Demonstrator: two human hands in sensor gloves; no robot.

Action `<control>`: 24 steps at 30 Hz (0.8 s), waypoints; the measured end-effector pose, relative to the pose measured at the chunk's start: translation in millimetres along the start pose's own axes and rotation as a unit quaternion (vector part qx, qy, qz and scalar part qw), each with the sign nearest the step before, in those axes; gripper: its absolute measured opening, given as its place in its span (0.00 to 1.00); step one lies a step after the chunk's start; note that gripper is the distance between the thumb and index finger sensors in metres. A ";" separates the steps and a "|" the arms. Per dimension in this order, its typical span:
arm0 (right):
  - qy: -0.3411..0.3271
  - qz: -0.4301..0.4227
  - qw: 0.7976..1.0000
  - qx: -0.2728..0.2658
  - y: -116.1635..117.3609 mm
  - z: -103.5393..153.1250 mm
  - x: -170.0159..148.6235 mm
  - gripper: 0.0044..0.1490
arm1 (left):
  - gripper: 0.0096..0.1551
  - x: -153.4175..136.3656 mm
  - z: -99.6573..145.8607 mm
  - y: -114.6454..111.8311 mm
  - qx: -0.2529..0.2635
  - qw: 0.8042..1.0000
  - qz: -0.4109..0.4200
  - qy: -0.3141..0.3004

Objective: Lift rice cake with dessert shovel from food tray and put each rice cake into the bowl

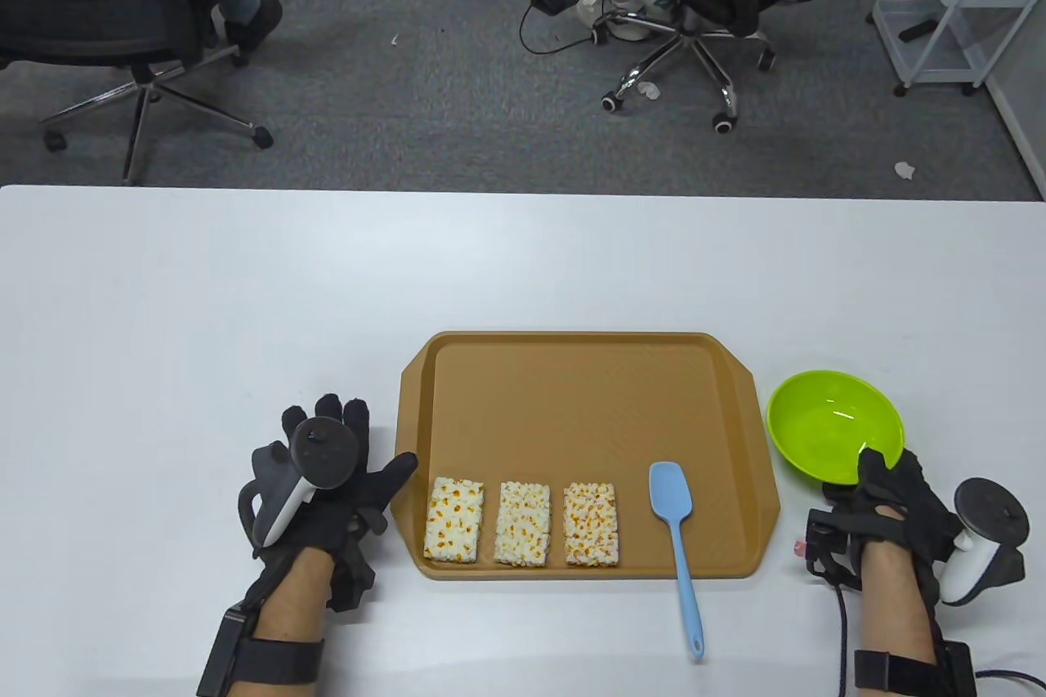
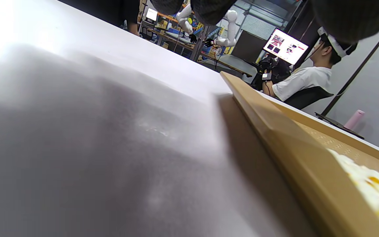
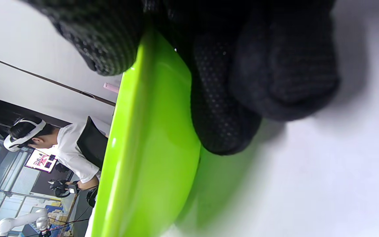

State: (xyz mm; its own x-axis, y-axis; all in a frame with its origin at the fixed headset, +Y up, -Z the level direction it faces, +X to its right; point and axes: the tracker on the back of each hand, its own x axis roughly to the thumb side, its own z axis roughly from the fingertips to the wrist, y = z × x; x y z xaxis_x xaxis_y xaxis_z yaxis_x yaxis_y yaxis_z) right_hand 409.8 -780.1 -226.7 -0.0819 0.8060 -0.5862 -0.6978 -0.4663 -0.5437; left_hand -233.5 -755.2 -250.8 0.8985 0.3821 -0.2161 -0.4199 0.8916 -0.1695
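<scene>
A brown food tray (image 1: 588,395) holds three rice cakes in a row along its near edge: left (image 1: 453,520), middle (image 1: 523,523), right (image 1: 590,524). A blue dessert shovel (image 1: 677,535) lies right of them, blade on the tray, handle reaching over the near rim onto the table. The green bowl (image 1: 833,423) stands right of the tray. My right hand (image 1: 887,480) grips the bowl's near rim, thumb on top, fingers (image 3: 242,82) against the outer wall of the bowl (image 3: 150,148). My left hand (image 1: 368,440) lies flat on the table, thumb at the tray's left rim (image 2: 275,131).
The white table (image 1: 245,305) stretches left of and beyond the tray. Past its far edge are office chairs (image 1: 695,2), cables and a white cart (image 1: 956,2) on grey carpet. A seated person in a white shirt (image 2: 301,82) shows in the wrist views.
</scene>
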 end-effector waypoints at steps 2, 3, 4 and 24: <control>0.001 0.004 1.000 -0.004 -0.4 0.0 -0.2 0.46 | 0.58 -3.4 -0.9 0.9 0.001 1.000 -0.001 0.007; 0.003 0.003 1.000 -0.004 -0.2 0.0 -0.6 0.46 | 0.57 -5.0 -1.4 1.2 0.003 1.000 0.002 0.010; 0.004 0.004 1.000 -0.005 -0.2 0.1 -0.9 0.46 | 0.57 -6.8 -2.0 1.3 0.006 1.000 0.003 0.011; -0.205 0.160 0.952 -0.161 -32.6 72.0 45.7 0.56 | 0.57 -15.2 -3.0 4.9 0.013 0.999 0.019 0.027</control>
State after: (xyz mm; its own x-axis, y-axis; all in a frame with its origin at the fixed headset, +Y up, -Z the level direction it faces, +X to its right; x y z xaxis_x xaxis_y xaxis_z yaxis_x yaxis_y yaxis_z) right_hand 377.6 -701.8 -192.5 -0.5701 0.6479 -0.5052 -0.3411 -0.7461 -0.5719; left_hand -249.6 -757.4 -251.2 0.8732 0.4029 -0.2743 -0.4499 0.8828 -0.1355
